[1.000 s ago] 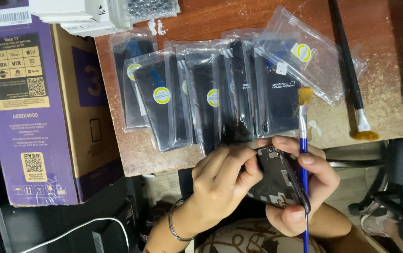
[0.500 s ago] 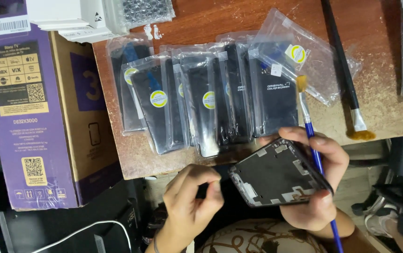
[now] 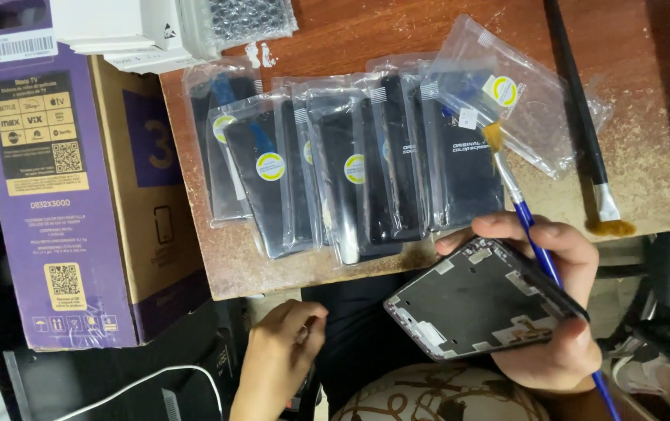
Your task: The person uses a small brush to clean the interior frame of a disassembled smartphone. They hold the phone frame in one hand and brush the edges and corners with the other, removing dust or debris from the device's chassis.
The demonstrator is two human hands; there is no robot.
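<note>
My right hand (image 3: 557, 312) grips an opened phone frame (image 3: 484, 308), dark and rectangular, held over my lap just below the table edge. The frame lies tilted, its inner side facing up, with small metal parts showing along its rim. My thumb presses on its lower right corner and my fingers curl around the far edge. The same hand also pins a thin blue-handled paintbrush (image 3: 534, 242) against the frame; its yellowish bristles point up over the table.

My left hand (image 3: 284, 347) hangs lower and well apart from the frame, fingers loosely curled. It seems to hold nothing, though the view of the fingertips is poor.

On the wooden table (image 3: 397, 31) above lies a fanned row of clear plastic bags holding dark phone screens (image 3: 335, 171), each with a round yellow sticker. A second, black-handled brush (image 3: 584, 117) lies to the right. A tall purple cardboard box (image 3: 47, 179) stands at the left.
</note>
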